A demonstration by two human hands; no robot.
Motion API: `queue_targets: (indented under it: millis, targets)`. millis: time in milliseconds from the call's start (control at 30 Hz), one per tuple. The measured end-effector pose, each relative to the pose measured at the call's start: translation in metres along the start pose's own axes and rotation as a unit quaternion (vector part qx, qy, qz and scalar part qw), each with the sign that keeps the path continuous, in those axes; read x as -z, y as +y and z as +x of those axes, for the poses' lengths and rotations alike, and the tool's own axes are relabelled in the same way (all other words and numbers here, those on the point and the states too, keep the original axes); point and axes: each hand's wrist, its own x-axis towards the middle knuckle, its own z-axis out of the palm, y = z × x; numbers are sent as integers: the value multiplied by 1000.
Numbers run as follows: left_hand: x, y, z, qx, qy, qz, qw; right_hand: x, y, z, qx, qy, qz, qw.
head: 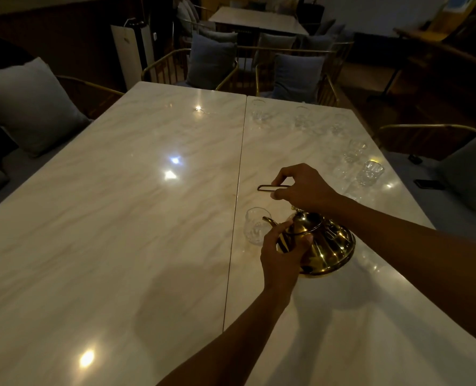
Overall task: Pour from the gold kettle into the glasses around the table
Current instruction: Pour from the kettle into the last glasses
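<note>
The gold kettle (330, 245) is tilted to the left above the marble table (120, 218), its curved spout over a clear cut glass (255, 225). My right hand (305, 188) grips the kettle's thin wire handle from above. My left hand (281, 253) holds the kettle's body near the lid, covering part of it. Several more clear glasses stand along the table's far and right edges, such as one (369, 172) at the right and one (259, 110) at the far end. I cannot make out any liquid.
Gold-framed chairs with grey cushions (211, 62) stand at the table's far end. A large grey pillow (28, 104) lies on the bench to the left. A dark phone-like object (428, 184) rests on the seat at right. A seam runs down the table's middle.
</note>
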Motion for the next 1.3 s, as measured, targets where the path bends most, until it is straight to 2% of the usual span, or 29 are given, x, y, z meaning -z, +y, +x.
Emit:
queue_targets:
  millis: [333,667,1300]
  targets:
    - [1,-5,2,-11,-16,-4,1000,-2,1,0,2,-6,-5,1000]
    - [1,-7,2,11,6,-20,1000,-3,0,-2,2,-13,1,1000]
    - [1,-10,6,7,1,-10,1000,-4,-2,-2,-5,-20,29,999]
